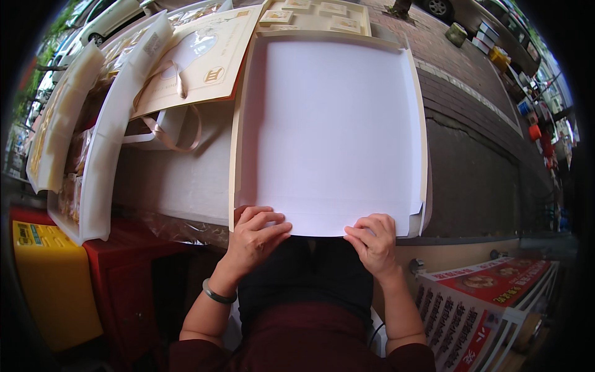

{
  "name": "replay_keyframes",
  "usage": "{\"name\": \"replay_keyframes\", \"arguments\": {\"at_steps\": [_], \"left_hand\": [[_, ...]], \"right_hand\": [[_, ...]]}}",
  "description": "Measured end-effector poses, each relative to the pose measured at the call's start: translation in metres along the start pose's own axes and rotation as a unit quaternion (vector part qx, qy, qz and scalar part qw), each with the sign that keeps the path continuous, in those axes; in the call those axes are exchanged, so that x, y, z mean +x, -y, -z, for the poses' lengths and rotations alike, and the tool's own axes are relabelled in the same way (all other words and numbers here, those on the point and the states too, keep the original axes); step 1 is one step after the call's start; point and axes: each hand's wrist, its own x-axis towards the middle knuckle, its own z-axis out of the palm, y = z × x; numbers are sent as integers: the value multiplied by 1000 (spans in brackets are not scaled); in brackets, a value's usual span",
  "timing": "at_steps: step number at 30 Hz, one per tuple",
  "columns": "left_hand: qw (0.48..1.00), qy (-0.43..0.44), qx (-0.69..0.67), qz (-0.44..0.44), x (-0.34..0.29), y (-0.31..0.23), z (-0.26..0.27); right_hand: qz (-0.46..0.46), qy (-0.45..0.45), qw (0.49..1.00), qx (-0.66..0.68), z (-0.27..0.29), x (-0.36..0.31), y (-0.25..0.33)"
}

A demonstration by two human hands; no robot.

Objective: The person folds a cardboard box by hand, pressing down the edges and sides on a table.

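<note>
A large shallow cardboard box (334,124) with a white inside and cream outer walls lies on the table in front of me. Its near side is a white flap (319,224) along the table's front edge, with creases running across it. My left hand (257,232) pinches the left part of this flap, fingers curled over it. At the flap's right part, my right hand (376,243) grips the edge the same way. Whatever the thumbs press on underneath is hidden. The other sides of the box stand up as low walls.
A cream printed gift box lid (220,56) with a pink ribbon (180,139) lies at the left. White plastic crates (127,118) of wrapped goods stand farther left. Beyond the box sits a tray (356,13) of small packs. A yellow box (56,273) is low left.
</note>
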Motion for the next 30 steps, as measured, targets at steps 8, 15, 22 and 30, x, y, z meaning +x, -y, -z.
{"name": "replay_keyframes", "arguments": {"at_steps": [8, 15, 22, 30], "left_hand": [[999, 13, -32, 27, 11, -2, 4], [991, 46, -31, 121, 27, -11, 11], [979, 91, 8, 185, 40, -15, 14], [992, -26, 126, -12, -2, -51, -18]], "right_hand": [[-71, 75, 994, 36, 11, 15, 3], [-168, 156, 970, 74, 22, 40, 9], [-141, 148, 977, 51, 17, 49, 0], [-149, 147, 973, 100, 14, 51, -5]]}}
